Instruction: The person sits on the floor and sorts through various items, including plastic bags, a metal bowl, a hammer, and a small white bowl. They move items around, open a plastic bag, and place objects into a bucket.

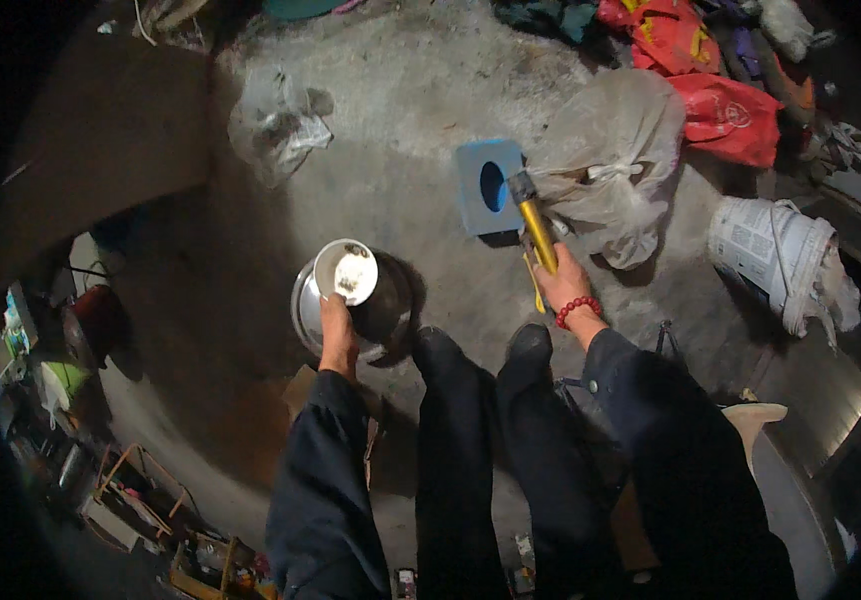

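Note:
My left hand grips the rim of a white cup, its open mouth facing me, with dark specks on the pale inside. Under the cup is a round, shiny metal vessel on the floor, partly covered by the cup and hand. My right hand is closed around a yellow tube-shaped tool with a black end; its exact kind is unclear. A yellow strap hangs beside it. The black end overlaps the right side of a blue-grey box with an oval opening in its top; whether they touch cannot be told.
A tied translucent plastic bag lies right of the box, near a red bag. Farther right, a white bucket lies tipped over. A crumpled clear bag rests on the concrete floor. Clutter lines the left edge.

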The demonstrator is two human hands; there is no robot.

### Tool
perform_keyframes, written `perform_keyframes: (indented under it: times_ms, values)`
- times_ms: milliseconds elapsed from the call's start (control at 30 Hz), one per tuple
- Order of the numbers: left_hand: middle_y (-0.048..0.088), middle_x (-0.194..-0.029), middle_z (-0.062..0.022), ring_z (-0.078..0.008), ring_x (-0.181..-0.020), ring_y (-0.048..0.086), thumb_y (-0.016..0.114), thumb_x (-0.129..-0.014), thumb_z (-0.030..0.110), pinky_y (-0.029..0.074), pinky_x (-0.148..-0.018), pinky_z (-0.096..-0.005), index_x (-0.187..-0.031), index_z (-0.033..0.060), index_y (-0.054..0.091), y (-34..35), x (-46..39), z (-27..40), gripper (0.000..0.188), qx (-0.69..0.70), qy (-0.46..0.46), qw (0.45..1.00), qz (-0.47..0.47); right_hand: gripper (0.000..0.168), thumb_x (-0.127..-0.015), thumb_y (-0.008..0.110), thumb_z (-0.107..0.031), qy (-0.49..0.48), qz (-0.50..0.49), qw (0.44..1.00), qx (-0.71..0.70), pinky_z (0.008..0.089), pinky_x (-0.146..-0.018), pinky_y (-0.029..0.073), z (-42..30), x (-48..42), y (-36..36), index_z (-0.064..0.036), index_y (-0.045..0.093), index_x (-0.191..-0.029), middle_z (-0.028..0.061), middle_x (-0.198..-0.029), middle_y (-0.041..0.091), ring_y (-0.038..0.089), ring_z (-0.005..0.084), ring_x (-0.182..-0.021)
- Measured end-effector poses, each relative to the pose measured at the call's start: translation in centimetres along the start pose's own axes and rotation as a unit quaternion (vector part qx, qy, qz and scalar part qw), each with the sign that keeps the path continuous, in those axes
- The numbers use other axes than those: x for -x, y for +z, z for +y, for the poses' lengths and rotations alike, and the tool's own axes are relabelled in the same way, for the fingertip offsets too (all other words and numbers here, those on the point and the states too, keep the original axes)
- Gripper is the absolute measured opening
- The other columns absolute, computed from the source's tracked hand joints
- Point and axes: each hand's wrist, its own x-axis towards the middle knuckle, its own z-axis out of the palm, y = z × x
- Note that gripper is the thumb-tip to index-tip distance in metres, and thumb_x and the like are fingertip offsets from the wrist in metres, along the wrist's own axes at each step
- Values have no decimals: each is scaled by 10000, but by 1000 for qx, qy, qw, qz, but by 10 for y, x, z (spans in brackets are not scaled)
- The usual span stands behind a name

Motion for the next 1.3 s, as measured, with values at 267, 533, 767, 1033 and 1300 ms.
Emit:
perform_keyframes:
  times_ms: [267,533,767,1033,1300]
  values:
    - [632,-940,-209,-352,-922,583,405,-885,208,397,-865,-398,-1093,-6,491,4,-18,2,311,-532,75,823,186,420,-826,642,-318,-34,33,999,-18,465,-782,450,0,12,8,-64,505,-1131,227,-1044,596,561,432,-933]
    - [574,-983,-283,-406,-837,602,396,-920,112,484,-746,-463,-1128,-52,410,38,-10,16,265,-309,190,931,45,445,-859,619,-316,-127,66,985,-94,442,-772,470,-8,55,9,-88,475,-1213,222,-1040,604,584,419,-940]
    - [555,-1047,-147,-206,-818,600,425,-899,76,564,-652,-335,-1188,-9,403,87,1,-12,302,-23,-46,996,-70,447,-852,605,-334,-79,9,997,-1,463,-814,458,12,52,2,-99,468,-1206,217,-1068,600,569,419,-964]
    - [537,-1106,-147,-236,-887,596,473,-919,143,558,-695,-329,-1216,18,394,99,-16,-54,332,35,-62,995,-67,473,-852,605,-306,-31,101,994,-28,447,-875,429,47,18,-9,-86,453,-1242,207,-1116,580,536,389,-1038]
    - [461,-1226,-124,-253,-1024,555,517,-908,107,521,-825,-334,-1341,55,315,83,-3,-34,480,-7,25,980,-196,477,-822,627,-121,-19,105,994,-30,406,-907,434,56,20,-23,-46,437,-1253,177,-1195,522,548,325,-1061]
